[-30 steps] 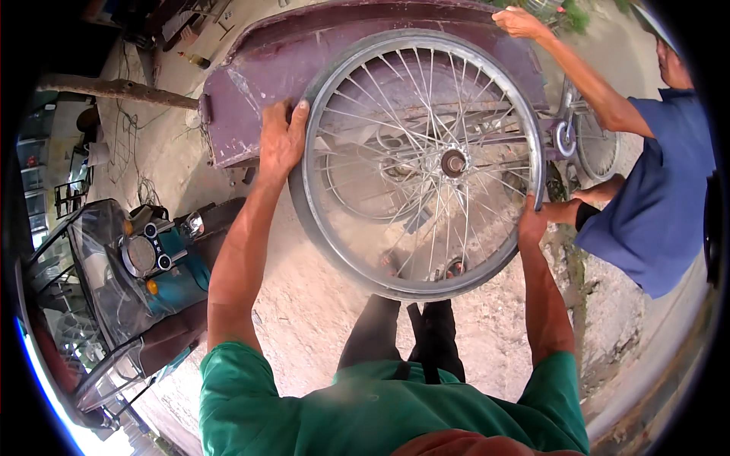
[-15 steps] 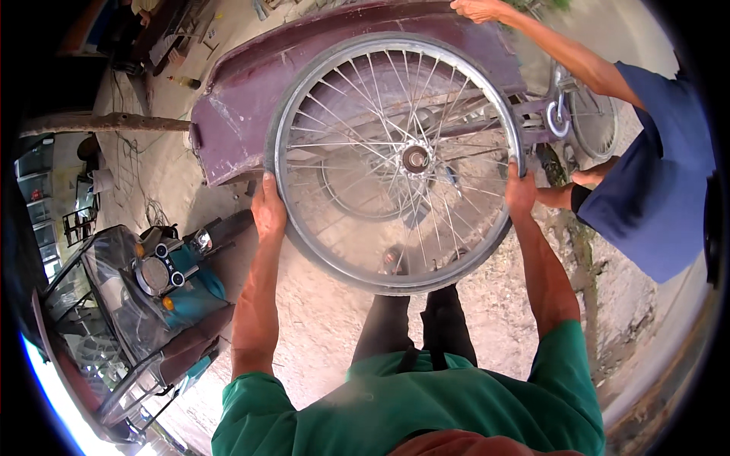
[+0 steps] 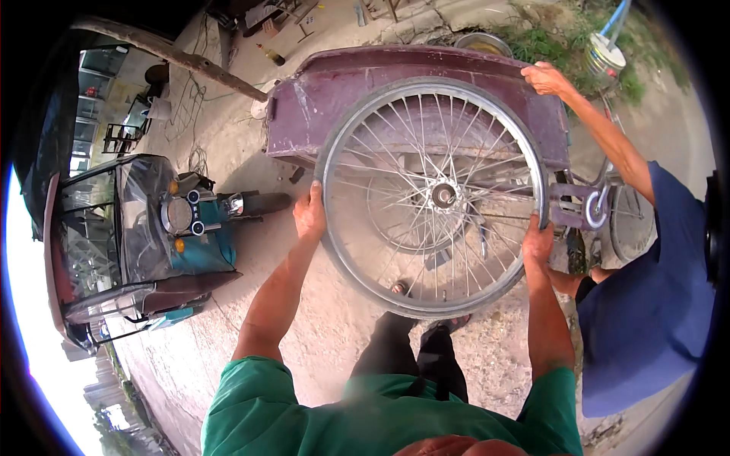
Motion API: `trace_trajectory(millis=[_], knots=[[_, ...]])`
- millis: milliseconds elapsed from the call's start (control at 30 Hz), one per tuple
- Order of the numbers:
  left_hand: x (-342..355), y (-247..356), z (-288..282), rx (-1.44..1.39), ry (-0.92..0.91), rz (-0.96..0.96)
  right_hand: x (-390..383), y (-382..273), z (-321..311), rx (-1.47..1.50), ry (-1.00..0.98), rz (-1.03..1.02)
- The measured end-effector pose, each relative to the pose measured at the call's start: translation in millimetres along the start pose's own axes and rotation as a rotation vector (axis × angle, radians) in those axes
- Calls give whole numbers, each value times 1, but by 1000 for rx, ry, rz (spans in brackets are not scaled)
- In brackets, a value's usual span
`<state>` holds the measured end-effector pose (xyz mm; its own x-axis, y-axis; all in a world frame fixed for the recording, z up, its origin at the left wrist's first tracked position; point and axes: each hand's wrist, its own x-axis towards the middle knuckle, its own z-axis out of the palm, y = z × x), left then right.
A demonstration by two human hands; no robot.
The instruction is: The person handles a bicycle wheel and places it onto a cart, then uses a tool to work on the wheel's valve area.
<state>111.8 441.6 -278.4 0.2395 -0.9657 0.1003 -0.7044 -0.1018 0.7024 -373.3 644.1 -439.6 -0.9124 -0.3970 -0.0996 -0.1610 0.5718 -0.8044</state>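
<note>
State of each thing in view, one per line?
Spoked wheel: held, broad side toward camera
Left hand: gripping wheel's left side
Right hand: gripping wheel's right side
Purple cart: partly hidden behind wheel
Cabbed motorcycle: standing, no rider visible
Co-worker's hand: at cart's edge, grip unclear

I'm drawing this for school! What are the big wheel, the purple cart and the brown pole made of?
The wheel: probably mostly metal, silvery grey with bright glints; its duller outer band could be rubber.
The purple cart: painted metal, perhaps wood; its dull coat is scratched pale.
The pole: likely rough, unpainted wood, being brown and slightly crooked.
</note>
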Motion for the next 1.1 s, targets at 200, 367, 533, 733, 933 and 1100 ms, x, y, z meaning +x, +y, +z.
trace_trajectory(millis=[200,367,533,733,933,1100], knots=[[-2,-20,-12,41,46,-51,-3,-12,7,24,-81,-10],[-20,-25,-9,-8,43,-20,15,-11,10,19,-29,-130],[-27,-27,2,1,28,2,28,-23,-4,-104,-82,-100],[-54,-20,11,30,-11,26,35,-45,-18,-198,-120,-67],[-103,-25,2,-87,67,-223,57,-64,-5,18,-231,-202],[-98,-20,41,-242,134,-167,94,-32,-23,491,-385,-110]])
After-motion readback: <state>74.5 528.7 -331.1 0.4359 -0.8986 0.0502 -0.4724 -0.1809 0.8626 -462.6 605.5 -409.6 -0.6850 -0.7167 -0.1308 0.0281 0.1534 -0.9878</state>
